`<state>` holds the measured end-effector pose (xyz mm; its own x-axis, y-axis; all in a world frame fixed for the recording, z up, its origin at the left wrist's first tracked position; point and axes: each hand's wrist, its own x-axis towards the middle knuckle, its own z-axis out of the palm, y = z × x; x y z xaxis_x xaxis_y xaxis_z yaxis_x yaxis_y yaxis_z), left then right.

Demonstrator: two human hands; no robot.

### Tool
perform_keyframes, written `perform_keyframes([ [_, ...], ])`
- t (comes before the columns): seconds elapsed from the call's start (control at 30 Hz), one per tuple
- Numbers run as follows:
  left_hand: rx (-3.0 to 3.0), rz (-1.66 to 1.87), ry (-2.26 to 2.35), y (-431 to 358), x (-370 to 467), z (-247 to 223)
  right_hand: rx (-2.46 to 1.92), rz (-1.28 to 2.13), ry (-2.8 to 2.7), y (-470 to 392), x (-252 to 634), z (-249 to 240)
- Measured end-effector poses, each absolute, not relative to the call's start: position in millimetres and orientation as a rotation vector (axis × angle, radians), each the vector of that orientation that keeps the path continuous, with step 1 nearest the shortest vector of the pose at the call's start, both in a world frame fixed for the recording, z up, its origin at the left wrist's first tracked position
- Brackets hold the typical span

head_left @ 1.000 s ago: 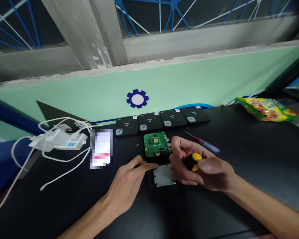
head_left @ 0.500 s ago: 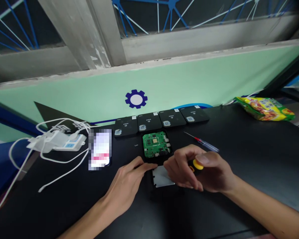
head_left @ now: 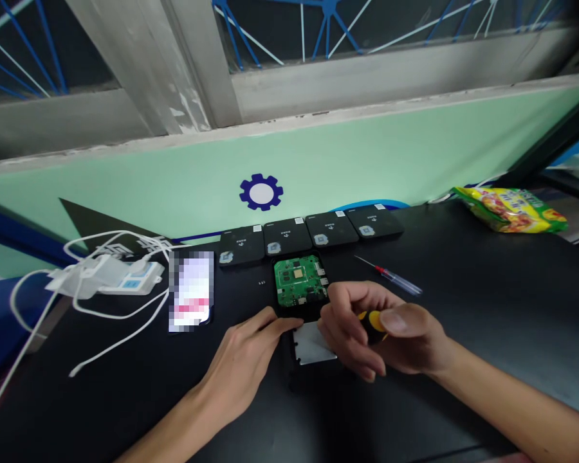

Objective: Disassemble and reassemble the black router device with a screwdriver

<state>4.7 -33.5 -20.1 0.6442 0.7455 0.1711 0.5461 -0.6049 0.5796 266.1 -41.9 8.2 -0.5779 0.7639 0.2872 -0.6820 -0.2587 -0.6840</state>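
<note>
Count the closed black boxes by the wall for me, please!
4. They lie in a row along the wall: the far-left box, the second box, the third box and the far-right box. None seems hidden.

In view are four closed black boxes (head_left: 288, 238), one green circuit board (head_left: 294, 283), one silver plate (head_left: 313, 346), one phone (head_left: 192, 292), one power strip (head_left: 149, 276) and one snack packet (head_left: 514, 211). There are two screwdrivers (head_left: 399, 281), two hands (head_left: 246, 350) and what look like three tiny pale bits (head_left: 262, 283).

Electronics workspace: circuit board (head_left: 295, 283), screwdriver (head_left: 392, 278)
</note>
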Motion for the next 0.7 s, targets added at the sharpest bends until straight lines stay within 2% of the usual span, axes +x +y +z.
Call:
perform_keyframes([
  [0.33,2.352,0.574,1.003,-34.0,4.2,-18.4,-0.143,1.976,-0.976,-43.6,268.5,8.3],
  [0.7,2.360,0.555,1.007,-33.9,4.1,-16.5,-0.132,1.839,-1.074,-41.5,264.9,11.2],
])
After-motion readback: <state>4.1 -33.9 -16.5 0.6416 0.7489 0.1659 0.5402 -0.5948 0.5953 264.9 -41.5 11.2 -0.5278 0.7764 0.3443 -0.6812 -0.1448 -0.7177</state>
